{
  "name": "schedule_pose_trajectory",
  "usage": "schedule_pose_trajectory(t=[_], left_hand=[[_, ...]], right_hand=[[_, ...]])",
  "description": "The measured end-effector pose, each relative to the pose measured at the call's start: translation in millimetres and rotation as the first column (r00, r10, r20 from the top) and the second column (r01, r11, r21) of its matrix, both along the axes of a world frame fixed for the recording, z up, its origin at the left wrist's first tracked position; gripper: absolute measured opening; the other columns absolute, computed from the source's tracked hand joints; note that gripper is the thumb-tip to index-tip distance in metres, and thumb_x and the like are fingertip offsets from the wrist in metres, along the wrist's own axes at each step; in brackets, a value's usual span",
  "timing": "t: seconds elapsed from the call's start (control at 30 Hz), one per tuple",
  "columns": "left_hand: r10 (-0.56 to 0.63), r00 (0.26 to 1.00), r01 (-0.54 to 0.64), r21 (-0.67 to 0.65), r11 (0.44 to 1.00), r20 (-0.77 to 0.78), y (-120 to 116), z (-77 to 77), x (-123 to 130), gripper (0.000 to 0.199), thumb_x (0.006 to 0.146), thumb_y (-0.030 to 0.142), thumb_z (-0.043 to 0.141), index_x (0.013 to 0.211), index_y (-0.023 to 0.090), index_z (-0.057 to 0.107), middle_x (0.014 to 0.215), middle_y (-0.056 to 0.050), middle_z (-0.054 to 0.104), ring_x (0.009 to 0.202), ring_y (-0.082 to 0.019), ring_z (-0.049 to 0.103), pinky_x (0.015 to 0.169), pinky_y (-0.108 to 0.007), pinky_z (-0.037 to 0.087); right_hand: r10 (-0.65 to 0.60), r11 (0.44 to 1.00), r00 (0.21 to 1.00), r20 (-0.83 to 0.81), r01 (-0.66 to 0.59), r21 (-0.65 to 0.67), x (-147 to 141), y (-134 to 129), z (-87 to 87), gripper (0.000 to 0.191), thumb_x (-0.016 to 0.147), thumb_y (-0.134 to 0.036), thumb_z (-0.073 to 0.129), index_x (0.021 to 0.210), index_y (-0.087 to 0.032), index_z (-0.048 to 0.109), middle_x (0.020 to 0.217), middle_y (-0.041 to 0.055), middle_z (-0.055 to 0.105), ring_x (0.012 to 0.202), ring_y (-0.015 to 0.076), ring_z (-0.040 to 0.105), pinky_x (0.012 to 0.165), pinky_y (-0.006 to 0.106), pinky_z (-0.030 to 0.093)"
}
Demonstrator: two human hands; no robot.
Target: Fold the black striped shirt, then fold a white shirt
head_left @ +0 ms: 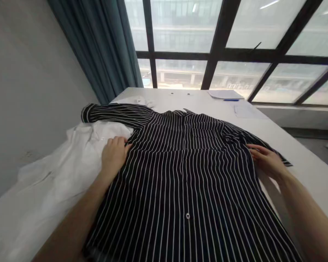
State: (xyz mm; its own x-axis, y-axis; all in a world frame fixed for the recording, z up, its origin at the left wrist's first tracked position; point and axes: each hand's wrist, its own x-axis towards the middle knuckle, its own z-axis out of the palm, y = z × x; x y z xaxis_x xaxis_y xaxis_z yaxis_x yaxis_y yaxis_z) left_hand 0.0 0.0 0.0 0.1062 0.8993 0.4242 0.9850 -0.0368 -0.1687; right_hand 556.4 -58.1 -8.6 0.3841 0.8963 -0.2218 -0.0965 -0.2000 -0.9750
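Both edges of the striped shirt, spread mid-dial on the white surface, seem pinched: left hand at nine o'clock, right hand at three, each nearly closed.

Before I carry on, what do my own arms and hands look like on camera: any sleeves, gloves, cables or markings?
The left hand and right hand show no gloves, rings or markings. The left forearm and right forearm are bare as far as the frame shows, with no sleeve, watch or cable visible.
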Motion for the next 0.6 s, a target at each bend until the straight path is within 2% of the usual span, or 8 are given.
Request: schedule_pose_trajectory(t=[0.2,0.43,0.6], left_hand=[[-0.025,0.999,0.022,-0.076,0.997,-0.038,-5.1,0.3,3.1,0.02,0.095,0.032,0.05,0.093,0.017,0.064,0.096,-0.01,0.062,0.093,-0.029,0.055,0.075,-0.035,0.043],[0.012,0.994,-0.002,-0.093,0.996,0.107,-3.9,3.3,1.9,0.023,0.093,0.03,0.053,0.108,0.015,0.061,0.086,-0.008,0.065,0.088,-0.029,0.059,0.073,-0.035,0.045],[0.067,0.974,-0.044,-0.112,0.993,0.216,-2.4,7.1,-5.8,0.02,0.092,0.036,0.053,0.092,0.02,0.065,0.079,-0.007,0.064,0.087,-0.027,0.06,0.072,-0.033,0.045]], right_hand=[[0.018,0.999,1.0,-0.017,-0.019,-0.035,-3.6,-1.7,3.4,0.04,0.051,-0.028,0.091,0.088,-0.024,0.077,0.078,0.0012,0.073,0.066,0.013,0.065,0.059,0.018,0.055],[0.072,0.991,0.997,-0.02,-0.074,-0.111,-4.5,-2.5,2.7,0.037,0.064,-0.023,0.082,0.1,-0.025,0.073,0.093,0.0037,0.074,0.077,0.0149,0.067,0.067,0.021,0.056],[0.085,0.991,0.996,0.011,-0.083,-0.102,-4.0,-2.1,2.7,0.039,0.065,-0.023,0.081,0.102,-0.024,0.072,0.085,0.002,0.073,0.07,0.0142,0.066,0.065,0.022,0.055]])
